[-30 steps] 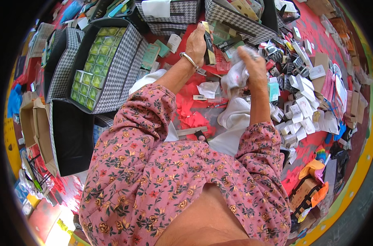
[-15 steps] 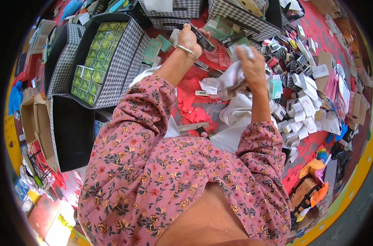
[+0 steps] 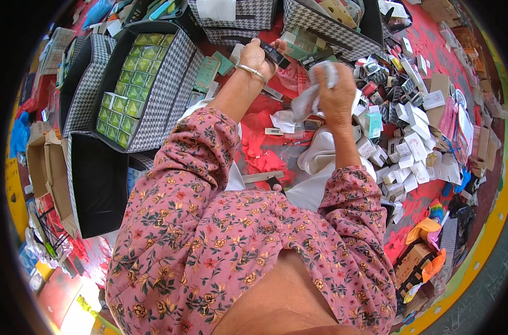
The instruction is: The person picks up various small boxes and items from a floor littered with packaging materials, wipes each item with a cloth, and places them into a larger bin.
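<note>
In my left hand is a slim black box, gripped between thumb and fingers and raised in front of me. A crumpled whitish cloth is bunched in my right hand, which is closed around it and stands to the right of the box. The fingertips of that hand are partly hidden by the cloth. Under my hands, small flat boxes and a white paper piece lie on the red ground covering.
A houndstooth storage bin on the left holds rows of green boxes. An empty black-lined bin lies nearer. Further houndstooth bins stand ahead. On the right is a heap of small white boxes and dark ones.
My right hand has shifted slightly left with the cloth, which now hangs higher and closer to the black box. The left hand still holds the box in nearly the same place.
</note>
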### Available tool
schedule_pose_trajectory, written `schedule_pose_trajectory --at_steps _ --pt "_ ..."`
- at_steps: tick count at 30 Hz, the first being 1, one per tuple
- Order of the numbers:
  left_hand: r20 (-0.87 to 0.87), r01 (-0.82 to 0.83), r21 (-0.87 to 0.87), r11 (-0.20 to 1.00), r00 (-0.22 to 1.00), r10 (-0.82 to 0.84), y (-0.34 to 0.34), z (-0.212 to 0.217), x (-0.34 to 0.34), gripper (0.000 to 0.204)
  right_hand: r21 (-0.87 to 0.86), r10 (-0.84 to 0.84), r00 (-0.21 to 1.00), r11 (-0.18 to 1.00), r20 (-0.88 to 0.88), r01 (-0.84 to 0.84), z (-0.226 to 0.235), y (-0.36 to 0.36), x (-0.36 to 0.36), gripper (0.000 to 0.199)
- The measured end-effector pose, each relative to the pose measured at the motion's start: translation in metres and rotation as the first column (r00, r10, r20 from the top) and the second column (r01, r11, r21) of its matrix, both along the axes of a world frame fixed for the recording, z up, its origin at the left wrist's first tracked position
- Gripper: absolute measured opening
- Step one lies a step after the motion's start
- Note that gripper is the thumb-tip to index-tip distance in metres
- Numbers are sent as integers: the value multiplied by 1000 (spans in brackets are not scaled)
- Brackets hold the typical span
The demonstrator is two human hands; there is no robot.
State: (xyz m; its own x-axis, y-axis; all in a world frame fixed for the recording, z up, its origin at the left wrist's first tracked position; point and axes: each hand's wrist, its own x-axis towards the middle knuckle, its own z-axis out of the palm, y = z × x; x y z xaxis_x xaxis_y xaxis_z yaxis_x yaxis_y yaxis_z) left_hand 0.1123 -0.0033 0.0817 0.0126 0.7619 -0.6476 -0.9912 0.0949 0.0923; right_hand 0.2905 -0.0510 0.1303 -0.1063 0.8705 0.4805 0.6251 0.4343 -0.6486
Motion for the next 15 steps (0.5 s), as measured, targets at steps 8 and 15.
schedule_pose_trajectory --at_steps 8,15 --pt "-117 555 543 630 793 -598 -38 3 37 30 -590 -281 913 805 -297 56 -19 23 11 35" --pt "-253 619 365 695 785 -566 -50 13 57 31 -641 -70 906 729 -417 -238 -26 28 11 48"
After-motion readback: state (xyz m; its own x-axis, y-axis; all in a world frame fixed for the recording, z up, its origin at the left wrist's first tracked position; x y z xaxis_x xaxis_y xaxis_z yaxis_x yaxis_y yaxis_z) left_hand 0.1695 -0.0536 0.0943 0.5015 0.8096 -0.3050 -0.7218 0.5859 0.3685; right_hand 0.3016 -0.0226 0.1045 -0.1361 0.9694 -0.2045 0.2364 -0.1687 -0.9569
